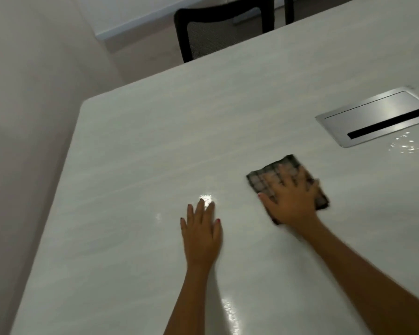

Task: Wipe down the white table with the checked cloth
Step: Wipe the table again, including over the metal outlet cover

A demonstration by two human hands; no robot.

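Observation:
The white table (143, 153) fills most of the view. A folded dark checked cloth (286, 165) lies flat on it, right of centre. My right hand (290, 199) presses down on the cloth with fingers spread and straight, covering most of it. My left hand (201, 228) rests flat on the bare tabletop to the left of the cloth, fingers straight, holding nothing. A wet shine shows on the surface by the left fingertips.
A silver cable hatch (375, 117) with a dark slot is set into the table at the far right, with wet streaks just below it. A black mesh chair (218, 30) stands behind the far edge. A wall runs along the table's left side.

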